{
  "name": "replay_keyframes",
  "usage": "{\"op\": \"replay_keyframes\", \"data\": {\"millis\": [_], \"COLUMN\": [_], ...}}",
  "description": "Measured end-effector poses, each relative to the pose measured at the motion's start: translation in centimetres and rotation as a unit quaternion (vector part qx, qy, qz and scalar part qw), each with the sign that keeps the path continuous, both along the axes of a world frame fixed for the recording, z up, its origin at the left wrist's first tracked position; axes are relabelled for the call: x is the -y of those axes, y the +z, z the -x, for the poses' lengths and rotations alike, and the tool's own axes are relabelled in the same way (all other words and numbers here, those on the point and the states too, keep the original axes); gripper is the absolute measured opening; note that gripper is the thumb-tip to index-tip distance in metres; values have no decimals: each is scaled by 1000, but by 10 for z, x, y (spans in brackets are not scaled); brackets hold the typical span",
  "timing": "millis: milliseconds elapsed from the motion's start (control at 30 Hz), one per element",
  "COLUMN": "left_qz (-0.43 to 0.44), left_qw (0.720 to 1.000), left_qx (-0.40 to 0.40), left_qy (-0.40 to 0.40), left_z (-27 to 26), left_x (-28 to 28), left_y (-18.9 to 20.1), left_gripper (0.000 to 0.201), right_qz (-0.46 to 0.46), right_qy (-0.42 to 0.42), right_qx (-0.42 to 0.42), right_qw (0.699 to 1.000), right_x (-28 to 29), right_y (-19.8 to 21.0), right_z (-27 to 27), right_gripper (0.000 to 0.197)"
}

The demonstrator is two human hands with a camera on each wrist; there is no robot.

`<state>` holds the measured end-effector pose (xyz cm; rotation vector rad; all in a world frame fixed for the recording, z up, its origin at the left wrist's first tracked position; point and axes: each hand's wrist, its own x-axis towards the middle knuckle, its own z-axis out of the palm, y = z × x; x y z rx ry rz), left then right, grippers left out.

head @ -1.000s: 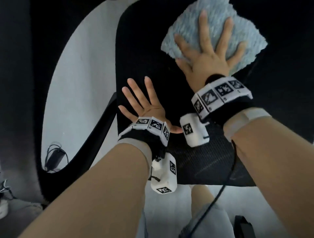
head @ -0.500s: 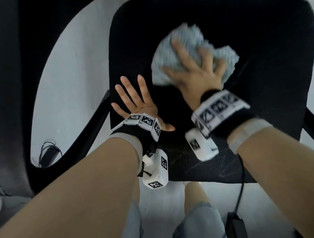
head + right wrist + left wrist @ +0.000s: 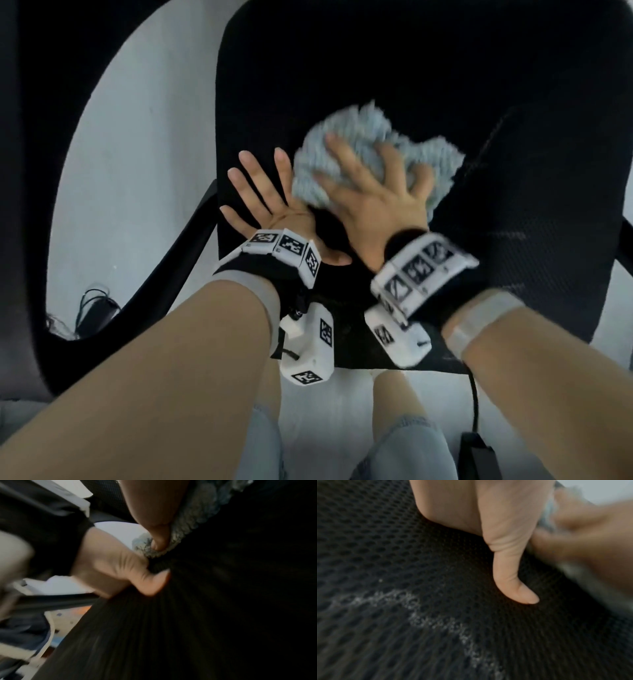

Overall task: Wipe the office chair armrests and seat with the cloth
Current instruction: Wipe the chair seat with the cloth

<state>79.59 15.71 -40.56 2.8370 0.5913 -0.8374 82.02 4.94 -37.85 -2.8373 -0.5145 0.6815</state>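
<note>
The black mesh chair seat (image 3: 342,85) fills the middle of the head view. A light blue fuzzy cloth (image 3: 363,137) lies bunched on it. My right hand (image 3: 373,192) sits on the cloth, fingers spread and bent, dug into its folds. In the right wrist view its thumb presses into the cloth (image 3: 192,520). My left hand (image 3: 263,202) lies flat and open on the seat just left of the cloth, almost touching the right hand. Its thumb (image 3: 513,574) rests on the mesh (image 3: 402,561). A whitish dusty streak (image 3: 436,622) marks the seat near the left thumb.
A black armrest strut (image 3: 171,267) slants down off the seat's left edge. Beyond it is pale floor (image 3: 130,154) with a coiled cable (image 3: 96,305). My knees in jeans (image 3: 404,445) stand at the seat's front edge, beside a black adapter (image 3: 476,455).
My right hand has dragged the cloth from the far part of the seat toward the front and left, and the cloth has gone from flat to bunched. The left hand has stayed put.
</note>
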Motion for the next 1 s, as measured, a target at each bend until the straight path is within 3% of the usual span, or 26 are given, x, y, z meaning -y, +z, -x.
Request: {"op": "replay_keyframes", "data": {"millis": [33,133,167,233,267,333,400,433,467,533,600,700,767,800,900,1000], "left_qz": [0,-30,-41,-20,-11,16,29,-1,-25,5,13,5,11,15,17,-21], "left_qw": [1000,993,992,999,998,986,985,990,993,1000,1000,1000,999,999,999,999], "left_qx": [5,101,111,33,56,142,139,122,105,24,-11,-10,30,25,-16,30], "left_qy": [10,60,48,16,22,88,97,73,48,10,-4,-5,10,14,-23,-18], "left_z": [0,-1,-1,5,5,3,1,1,0,1,-1,-1,-1,-3,-4,-2], "left_x": [2,8,8,5,1,7,7,7,7,2,-2,-2,-1,-1,-5,-8], "left_y": [-2,5,3,-1,1,3,4,3,3,1,4,3,5,11,6,-4], "left_gripper": [145,93,98,131,128,92,83,84,97,140,158,156,138,134,147,144], "right_qz": [-13,-38,-32,-11,-3,10,15,7,-3,-13,-26,-49,-47,-42,-6,35], "right_qy": [-25,-72,-69,-46,-25,18,8,5,8,-10,-56,-102,-100,-91,-32,-10], "right_qx": [1,-2,5,9,3,-10,-29,-33,-30,-34,-13,4,11,8,-6,-56], "right_qw": [1000,997,997,999,1000,1000,999,999,1000,999,998,994,994,995,999,998], "right_x": [-7,-18,-18,-10,-5,8,16,17,16,9,-1,-15,-13,-8,18,34], "right_y": [2,6,7,4,4,7,11,11,9,4,4,5,6,6,10,19], "right_z": [-16,-48,-47,-25,-4,42,63,59,50,20,-11,-38,-35,-25,34,77], "right_gripper": [47,44,45,50,51,44,29,27,29,45,54,55,54,54,57,49]}}
